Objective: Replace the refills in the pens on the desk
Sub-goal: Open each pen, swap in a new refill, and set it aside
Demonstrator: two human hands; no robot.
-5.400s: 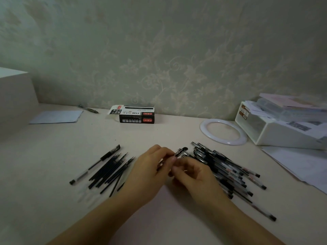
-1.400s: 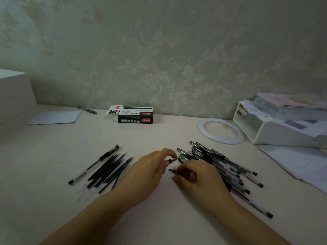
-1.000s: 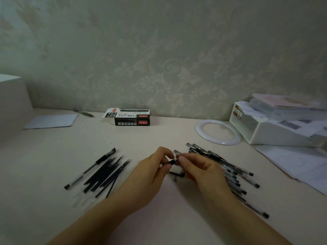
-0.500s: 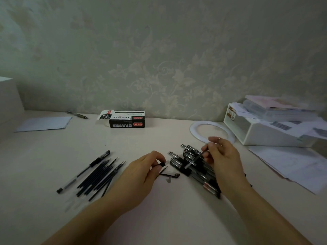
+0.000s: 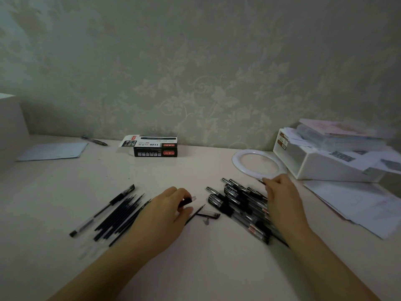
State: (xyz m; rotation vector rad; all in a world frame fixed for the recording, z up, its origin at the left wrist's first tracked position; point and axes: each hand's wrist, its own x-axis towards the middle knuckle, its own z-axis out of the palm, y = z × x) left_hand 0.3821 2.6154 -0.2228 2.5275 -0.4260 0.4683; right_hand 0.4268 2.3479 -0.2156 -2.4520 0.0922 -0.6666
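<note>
Between my two forearms, at the near middle of the pale desk (image 5: 195, 257), my left hand (image 5: 165, 216) pinches a short, dark-gripped pen barrel with a clear end (image 5: 188, 200) between thumb and curled fingers, just above the desktop. My right hand (image 5: 282, 198) lies over the far edge of the heap of black-and-clear capped pens (image 5: 238, 203), fingers curled on a thin dark rod (image 5: 260, 181) that I take to be the spent refill; only its tip shows, so I cannot be sure. Between the hands rest a loose thin refill (image 5: 195, 213), a clear cap with a black clip (image 5: 209, 214) and a small conical tip piece (image 5: 207, 221). To the left lies the row of dark new refills (image 5: 121, 216), with one assembled pen (image 5: 102, 210) beside it. To do this step well, I would set the old refill well apart from the new ones, draw one new refill from the row, slide it straight into the held barrel, then screw on the tip piece without losing it. Farther back stand a black-and-white refill box (image 5: 155, 146), a white ring (image 5: 256, 164), a white plastic tray of papers (image 5: 325, 164) and a sheet of paper (image 5: 52, 151).
</note>
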